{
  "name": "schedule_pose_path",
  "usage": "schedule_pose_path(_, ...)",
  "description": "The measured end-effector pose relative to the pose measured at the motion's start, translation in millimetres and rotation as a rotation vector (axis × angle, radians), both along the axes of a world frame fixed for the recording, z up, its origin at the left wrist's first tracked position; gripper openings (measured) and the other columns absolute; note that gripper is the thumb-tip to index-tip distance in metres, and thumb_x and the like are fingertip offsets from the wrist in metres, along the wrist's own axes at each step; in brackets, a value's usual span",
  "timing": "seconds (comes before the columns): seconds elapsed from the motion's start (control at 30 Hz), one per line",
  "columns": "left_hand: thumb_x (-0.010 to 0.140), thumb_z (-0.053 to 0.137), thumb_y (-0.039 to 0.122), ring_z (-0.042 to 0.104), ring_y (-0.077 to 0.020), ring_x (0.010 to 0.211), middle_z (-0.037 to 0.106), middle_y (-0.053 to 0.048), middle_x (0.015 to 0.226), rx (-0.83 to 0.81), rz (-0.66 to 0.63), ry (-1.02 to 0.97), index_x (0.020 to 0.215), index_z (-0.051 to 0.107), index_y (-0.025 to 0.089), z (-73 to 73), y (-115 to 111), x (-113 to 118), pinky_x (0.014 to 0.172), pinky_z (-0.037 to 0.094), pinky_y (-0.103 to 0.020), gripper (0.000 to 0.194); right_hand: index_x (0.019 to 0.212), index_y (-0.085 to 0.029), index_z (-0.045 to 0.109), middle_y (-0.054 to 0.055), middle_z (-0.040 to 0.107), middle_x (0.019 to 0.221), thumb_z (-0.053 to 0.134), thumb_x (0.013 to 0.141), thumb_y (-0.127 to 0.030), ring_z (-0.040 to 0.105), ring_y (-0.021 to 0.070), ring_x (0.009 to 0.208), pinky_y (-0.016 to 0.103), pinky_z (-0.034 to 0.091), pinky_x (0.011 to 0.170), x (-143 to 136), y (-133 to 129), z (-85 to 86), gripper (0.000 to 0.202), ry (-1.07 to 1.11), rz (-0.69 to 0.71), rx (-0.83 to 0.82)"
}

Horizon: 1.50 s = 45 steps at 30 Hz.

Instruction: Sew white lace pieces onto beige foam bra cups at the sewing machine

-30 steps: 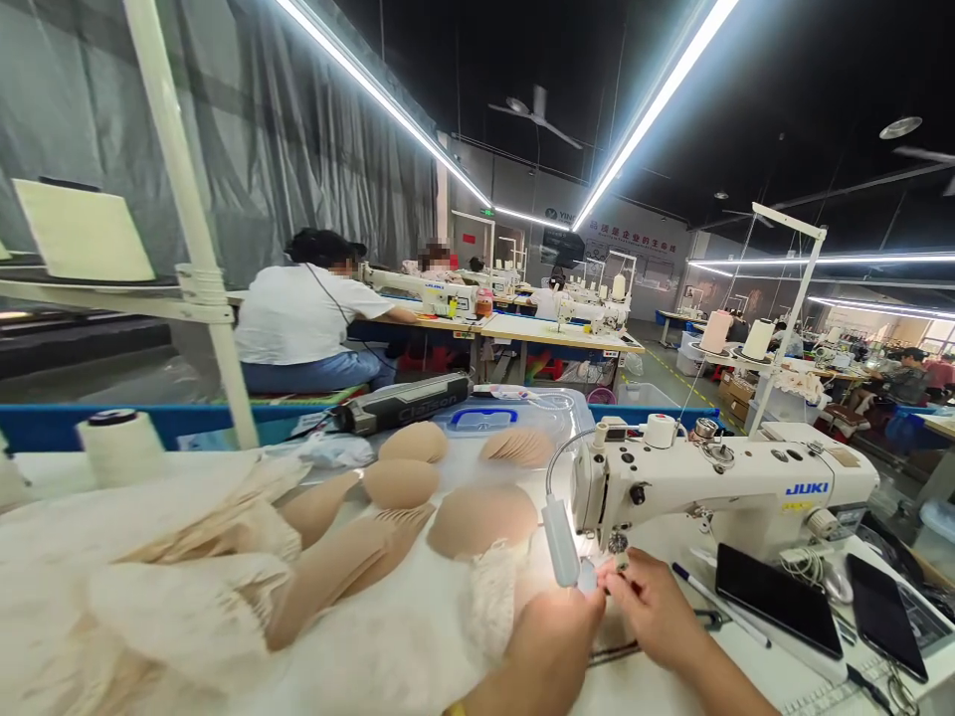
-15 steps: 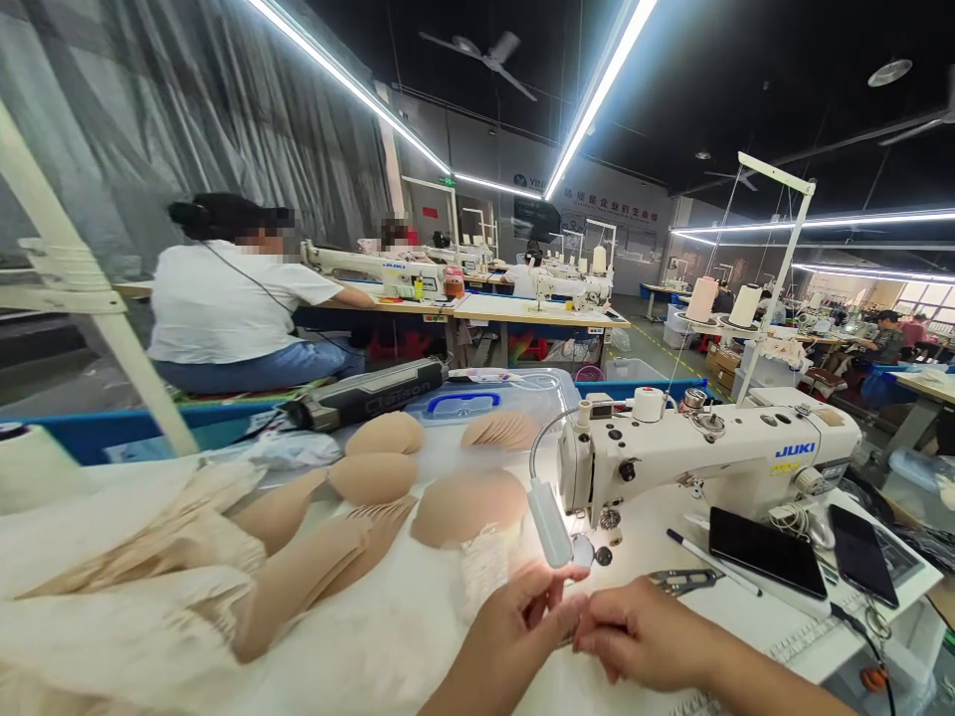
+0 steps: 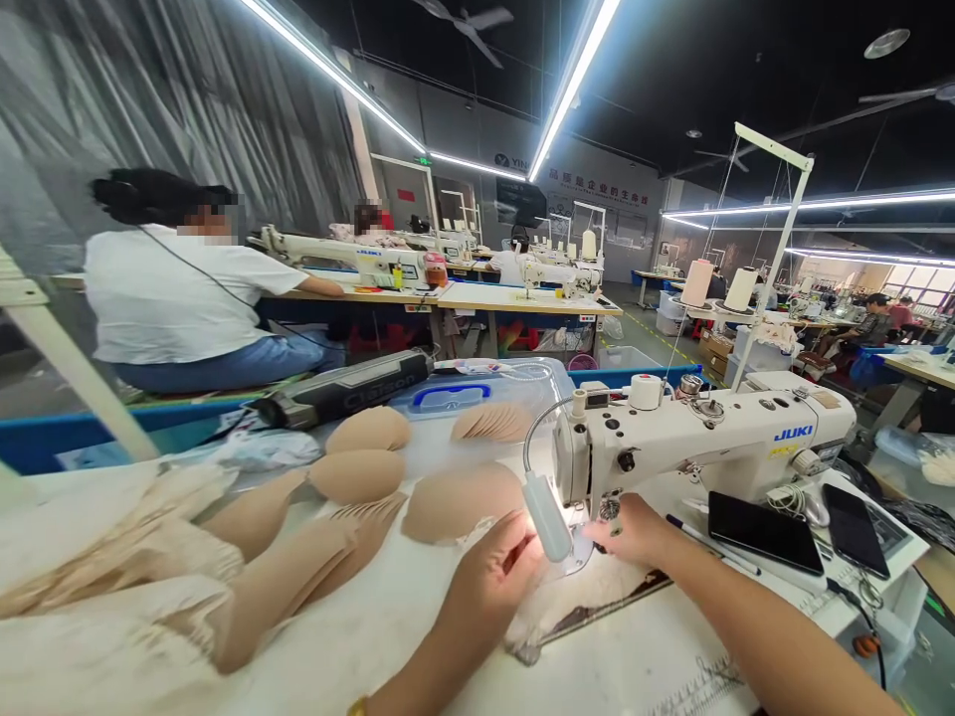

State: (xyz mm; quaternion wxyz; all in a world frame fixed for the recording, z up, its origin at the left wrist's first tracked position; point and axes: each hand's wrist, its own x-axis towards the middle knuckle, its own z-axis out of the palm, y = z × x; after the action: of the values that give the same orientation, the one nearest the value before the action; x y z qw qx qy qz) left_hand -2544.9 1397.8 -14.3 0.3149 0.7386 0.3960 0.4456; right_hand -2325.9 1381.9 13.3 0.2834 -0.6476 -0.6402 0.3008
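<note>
My left hand (image 3: 496, 572) is at the left of the sewing machine (image 3: 693, 447), its fingers curled together beside the lit needle area; what they hold, if anything, is too small to tell. My right hand (image 3: 634, 532) reaches under the machine head, fingers pinched close to the needle and presser foot, their tips partly blurred. Between the hands hangs a grey lamp (image 3: 547, 517) on a bent neck, its light falling on the needle plate. Beige moulded cups (image 3: 463, 502) lie in stacks to the left of my left hand.
Pale fabric (image 3: 111, 597) covers the left side. A clear box (image 3: 522, 378) with a blue handle stands behind the cups. A black phone (image 3: 765, 532), a pen (image 3: 712, 545) and another phone (image 3: 855, 527) lie at the right. A person in a white shirt (image 3: 171, 288) sits beyond.
My hands have moved apart. The right hand has gone forward under the machine head, and the left has shifted slightly left and up. The view has turned a little to the right.
</note>
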Motion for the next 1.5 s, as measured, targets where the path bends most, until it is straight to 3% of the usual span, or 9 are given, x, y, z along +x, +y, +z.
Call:
schedule_pose_path(0.13, 0.102, 0.052, 0.046, 0.063, -0.0182, 0.07, 0.069, 0.001, 0.081, 0.091, -0.063, 0.04, 0.095, 0.069, 0.027, -15.3, -16.3, -7.9, 0.067, 0.052, -0.029, 0.027, 0.064, -0.023, 0.055, -0.007, 0.052, 0.052, 0.069, 0.09, -0.02, 0.05, 0.0141, 0.053, 0.025, 0.036, 0.056, 7.4, -61.6, -2.6, 0.03, 0.058, 0.04, -0.1)
schedule_pose_path(0.27, 0.107, 0.052, 0.036, 0.069, -0.0268, 0.119, 0.077, -0.006, 0.121, 0.449, -0.341, 0.147, 0.13, 0.07, 0.033, -24.7, -42.9, 2.6, 0.103, 0.054, -0.039, 0.029, 0.076, -0.022, 0.065, -0.007, 0.058, 0.058, 0.068, 0.096, -0.027, 0.051, 0.0119, 0.054, 0.022, 0.038, 0.055, 6.0, -125.6, -7.9, 0.02, 0.162, 0.161, -0.103)
schedule_pose_path(0.4, 0.108, 0.044, 0.022, 0.068, -0.0206, 0.094, 0.074, -0.002, 0.093, 0.459, -0.6, 0.255, 0.102, 0.071, 0.029, -21.3, -48.7, 9.4, 0.09, 0.053, -0.033, 0.029, 0.082, -0.023, 0.07, -0.006, 0.062, 0.063, 0.066, 0.099, -0.024, 0.057, 0.0124, 0.058, 0.022, 0.042, 0.059, 9.1, -156.1, -6.4, 0.017, 0.126, 0.207, -0.073)
schedule_pose_path(0.63, 0.106, 0.043, 0.022, 0.064, -0.017, 0.072, 0.072, -0.001, 0.082, 0.426, -0.495, 0.314, 0.09, 0.073, 0.026, -23.7, -35.0, 3.5, 0.074, 0.048, -0.03, 0.034, 0.112, -0.022, 0.072, 0.011, 0.076, 0.114, 0.064, 0.1, -0.01, 0.066, 0.0294, 0.109, 0.043, 0.05, 0.096, 61.0, -121.4, -15.0, 0.018, -0.56, 0.001, 0.344)
schedule_pose_path(0.83, 0.102, 0.048, 0.022, 0.065, -0.0184, 0.073, 0.072, -0.001, 0.077, 0.398, -0.394, 0.339, 0.088, 0.078, 0.027, -12.9, -38.1, 5.4, 0.069, 0.048, -0.03, 0.033, 0.099, -0.02, 0.061, 0.009, 0.072, 0.094, 0.049, 0.105, -0.008, 0.067, 0.0244, 0.087, 0.034, 0.046, 0.079, 54.4, -107.9, -20.5, 0.018, -0.595, -0.013, 0.326)
schedule_pose_path(1.03, 0.101, 0.051, 0.021, 0.065, -0.0187, 0.073, 0.071, 0.0, 0.073, 0.37, -0.381, 0.355, 0.087, 0.077, 0.026, -7.0, -38.3, 6.6, 0.07, 0.047, -0.031, 0.03, 0.1, -0.024, 0.06, 0.001, 0.076, 0.086, 0.062, 0.106, -0.038, 0.071, 0.0221, 0.076, 0.03, 0.033, 0.062, 8.0, -129.7, -3.2, 0.015, -0.547, 0.14, 0.18)
schedule_pose_path(1.3, 0.099, 0.049, 0.027, 0.065, -0.0199, 0.074, 0.07, 0.0, 0.072, 0.225, -0.341, 0.417, 0.083, 0.076, 0.026, -4.6, -39.4, 5.8, 0.072, 0.046, -0.032, 0.032, 0.092, -0.025, 0.067, 0.004, 0.08, 0.083, 0.062, 0.106, -0.038, 0.072, 0.0239, 0.071, 0.032, 0.029, 0.059, -11.3, -106.0, -32.4, 0.02, -0.728, 0.055, 0.102)
schedule_pose_path(1.4, 0.096, 0.047, 0.028, 0.058, -0.0201, 0.068, 0.061, 0.001, 0.064, 0.171, -0.212, 0.44, 0.07, 0.063, 0.023, 0.7, -28.4, 7.1, 0.069, 0.042, -0.032, 0.031, 0.091, -0.023, 0.066, 0.004, 0.076, 0.077, 0.062, 0.105, -0.033, 0.07, 0.0246, 0.068, 0.032, 0.031, 0.06, 5.8, -97.8, -30.3, 0.018, -0.746, 0.013, 0.126)
schedule_pose_path(1.5, 0.088, 0.047, 0.022, 0.038, -0.0166, 0.056, 0.036, 0.005, 0.053, 0.1, -0.08, 0.456, 0.058, 0.03, 0.025, 6.2, -12.5, 10.6, 0.062, 0.03, -0.031, 0.034, 0.101, -0.02, 0.067, 0.012, 0.077, 0.098, 0.062, 0.102, -0.026, 0.07, 0.0323, 0.089, 0.038, 0.042, 0.075, 21.5, -86.5, -20.5, 0.008, -0.772, -0.041, 0.196)
